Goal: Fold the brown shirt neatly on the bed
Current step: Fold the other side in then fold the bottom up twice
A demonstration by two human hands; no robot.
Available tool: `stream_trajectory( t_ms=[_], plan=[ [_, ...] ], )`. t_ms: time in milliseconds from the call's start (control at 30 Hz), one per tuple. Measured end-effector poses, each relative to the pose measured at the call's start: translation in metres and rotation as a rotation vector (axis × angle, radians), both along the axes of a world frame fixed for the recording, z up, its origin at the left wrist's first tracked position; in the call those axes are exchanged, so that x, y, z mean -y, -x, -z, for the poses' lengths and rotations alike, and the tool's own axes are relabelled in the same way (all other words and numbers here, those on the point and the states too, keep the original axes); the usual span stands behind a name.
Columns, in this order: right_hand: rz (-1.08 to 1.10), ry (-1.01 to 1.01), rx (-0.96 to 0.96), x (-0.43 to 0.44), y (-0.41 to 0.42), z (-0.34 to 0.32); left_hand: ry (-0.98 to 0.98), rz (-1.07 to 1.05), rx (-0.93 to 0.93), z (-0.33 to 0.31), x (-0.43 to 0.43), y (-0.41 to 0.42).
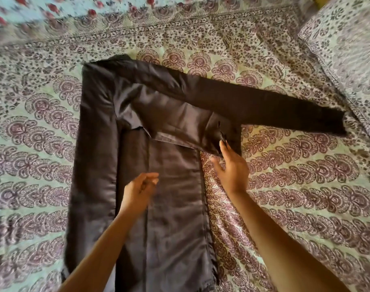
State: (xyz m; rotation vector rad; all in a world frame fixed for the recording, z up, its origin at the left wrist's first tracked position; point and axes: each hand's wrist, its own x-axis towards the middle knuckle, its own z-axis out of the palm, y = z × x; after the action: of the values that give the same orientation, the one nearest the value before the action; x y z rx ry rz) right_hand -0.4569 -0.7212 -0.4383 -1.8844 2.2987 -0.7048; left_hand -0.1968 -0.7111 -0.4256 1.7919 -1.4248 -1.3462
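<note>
The brown shirt point(171, 186) lies flat on the bed, its body running toward me. Its left side is folded inward, and one long sleeve point(264, 106) stretches out to the right across the sheet. My right hand point(232, 167) is at the shirt's right edge below the armpit, fingers apart, fingertips touching the folded cloth without a clear grip. My left hand point(140, 188) hovers over the middle of the shirt body, fingers loosely curled, holding nothing.
The bed is covered by a patterned sheet point(295, 186) with maroon motifs. A pillow point(348, 49) in matching print lies at the upper right, close to the sleeve's cuff. A light floral cloth point(43, 11) lies along the far edge.
</note>
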Motion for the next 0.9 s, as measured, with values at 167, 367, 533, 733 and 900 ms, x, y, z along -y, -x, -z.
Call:
stream_trajectory(
  t_ms=[167, 367, 533, 733, 900],
  plan=[
    [-0.417, 0.232, 0.077, -0.003, -0.097, -0.034, -0.183, -0.397, -0.482, -0.043, 0.031, 0.000],
    [-0.895, 0.163, 0.076, -0.039, -0.214, -0.037, -0.106, -0.468, -0.364, -0.069, 0.015, -0.079],
    [-1.121, -0.084, 0.324, -0.072, -0.247, -0.042, -0.086, -0.669, -0.378, -0.049, -0.072, -0.156],
    [0.014, -0.523, 0.512, -0.074, -0.257, -0.012, -0.298, -0.724, -0.011, -0.009, -0.155, -0.177],
    [0.175, -0.875, 0.822, -0.068, -0.249, 0.012, -0.433, -0.563, -0.126, -0.002, -0.159, -0.165]
  ],
)
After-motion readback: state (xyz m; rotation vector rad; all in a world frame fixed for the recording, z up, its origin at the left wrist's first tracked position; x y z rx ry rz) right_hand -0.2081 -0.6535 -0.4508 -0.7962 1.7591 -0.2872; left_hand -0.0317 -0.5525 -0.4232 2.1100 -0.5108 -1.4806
